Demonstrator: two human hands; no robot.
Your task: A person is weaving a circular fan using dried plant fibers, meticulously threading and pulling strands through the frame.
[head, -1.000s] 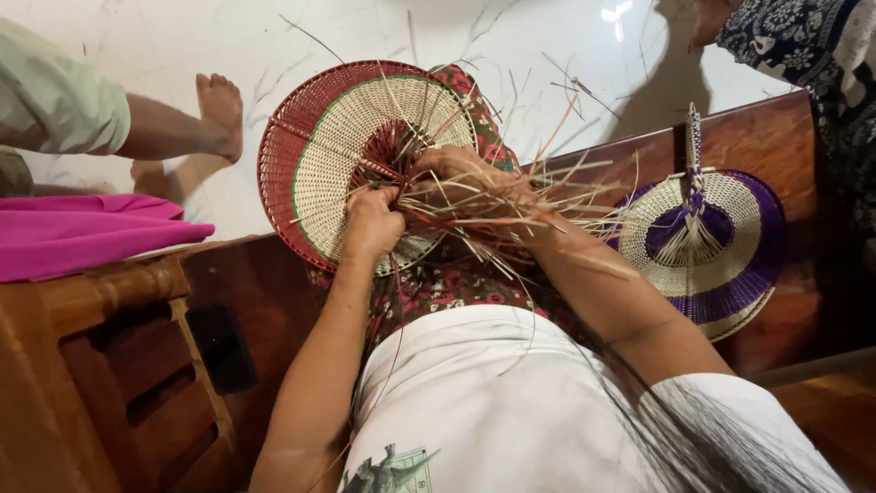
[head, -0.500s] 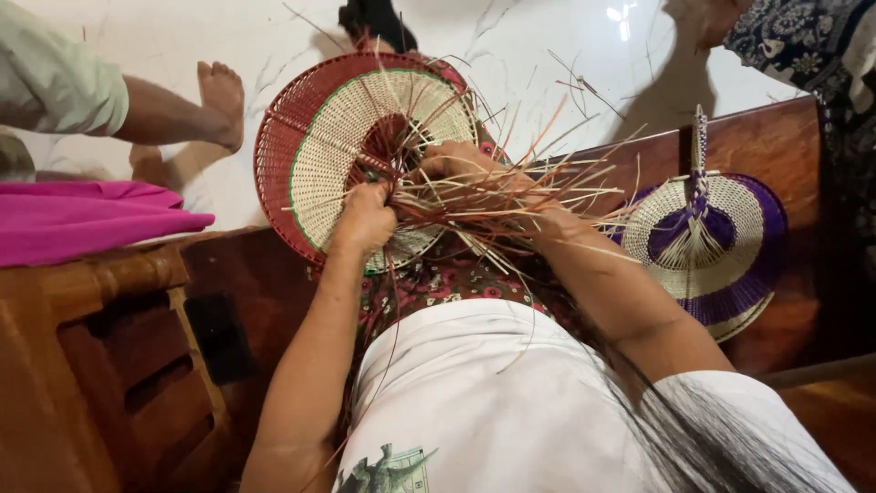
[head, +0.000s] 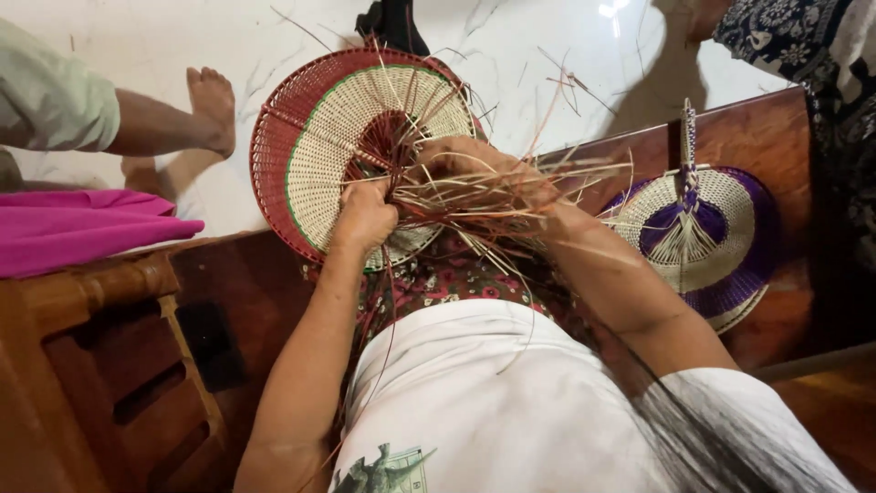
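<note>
The half-made woven fan (head: 356, 151) is held up over the person's lap, above the flowered cloth (head: 438, 283), and every place here is told from this fan. It is round, cream in the middle with a red rim. It looks light and thin, stiff enough to keep its shape but bendy. The left hand (head: 365, 217) is closed tight on the fan's lower middle, where the dark red strips meet. The right hand (head: 474, 164) sits just right of the fan, fingers curled around a bunch of loose straw strips (head: 511, 196). These strips look dry and springy, and could snap if folded hard, so the thick woven part is the safer place to hold. The rim looks weak to pinch. Beyond the fan is white floor (head: 547, 55) with room to swing. Left of it is another person's bare foot (head: 210, 105) and a pink cloth (head: 82, 228). Right of it a finished purple fan (head: 703, 237) leans on the wooden bench (head: 766, 128)
</note>
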